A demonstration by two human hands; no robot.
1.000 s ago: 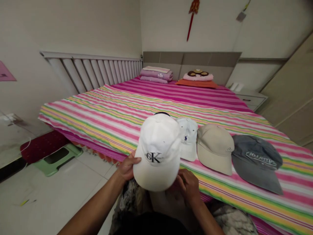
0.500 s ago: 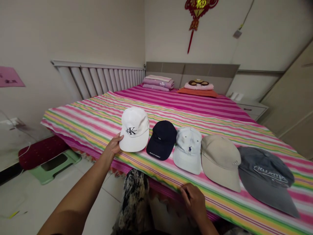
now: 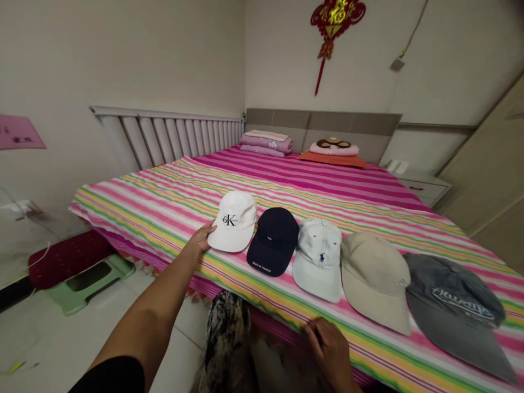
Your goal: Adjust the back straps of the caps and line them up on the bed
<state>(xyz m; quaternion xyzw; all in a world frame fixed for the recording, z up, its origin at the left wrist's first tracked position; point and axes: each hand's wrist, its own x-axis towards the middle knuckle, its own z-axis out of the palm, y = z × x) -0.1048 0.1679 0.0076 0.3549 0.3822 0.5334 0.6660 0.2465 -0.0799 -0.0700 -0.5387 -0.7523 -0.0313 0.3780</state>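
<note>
My left hand (image 3: 203,236) grips the brim edge of a white baseball cap (image 3: 235,221) with black letters, at the left end of a row of caps. Beside it lies a navy cap (image 3: 273,240), then a pale blue cap (image 3: 318,259), a beige cap (image 3: 374,281) and a dark grey cap (image 3: 456,311). All have their brims turned toward me. At the bed's front edge rests my right hand (image 3: 328,345), fingers curled against the striped sheet (image 3: 262,289); whether anything is pinched in them is hidden.
Folded purple bedding (image 3: 266,144) and a pink pillow (image 3: 333,148) lie near the headboard (image 3: 347,125). A white radiator (image 3: 172,134) runs along the left wall. On the floor at left stands a green stool (image 3: 88,281) with a dark red cover. A nightstand (image 3: 423,188) is at the right.
The white cap has come down onto the bed beside the navy cap, my left hand still on its brim. My right hand stays at the bed edge. The view has shifted slightly.
</note>
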